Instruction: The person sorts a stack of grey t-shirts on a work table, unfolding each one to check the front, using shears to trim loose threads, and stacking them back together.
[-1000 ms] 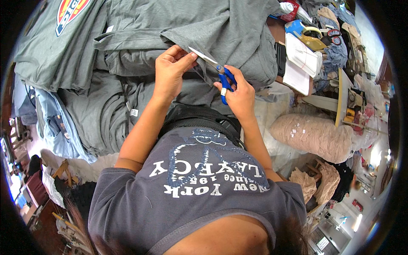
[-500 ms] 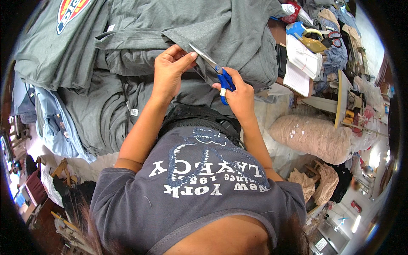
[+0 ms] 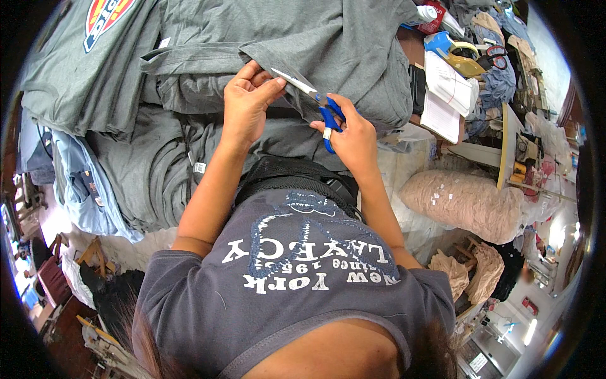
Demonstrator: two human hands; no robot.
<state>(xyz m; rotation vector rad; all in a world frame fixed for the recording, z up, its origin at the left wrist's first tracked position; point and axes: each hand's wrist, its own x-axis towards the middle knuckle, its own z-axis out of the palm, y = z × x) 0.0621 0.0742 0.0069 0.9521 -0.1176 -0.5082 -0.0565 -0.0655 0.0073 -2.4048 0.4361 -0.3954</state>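
A pair of blue-handled scissors (image 3: 330, 120) is in my right hand (image 3: 353, 138), its fingers closed around the loops. The blades point up and to the left, a little apart, with their tips just beside my left fingers. My left hand (image 3: 245, 107) pinches the edge of a grey garment (image 3: 315, 47) with thumb and fingertips; any thread between them is too small to make out. This garment lies spread over a pile, with a folded sleeve or hem (image 3: 189, 58) left of my hand.
More grey garments (image 3: 145, 164) hang down in front, beside light-blue clothing (image 3: 85, 183) at left. To the right are a notebook (image 3: 440, 120), a tape dispenser (image 3: 466, 60) and red-handled scissors (image 3: 499, 58). A large plastic-wrapped bundle (image 3: 464, 202) stands lower right.
Both hands have shifted slightly left. The scissors moved with my right hand, and their blades look a little wider apart, nearer my left fingertips.
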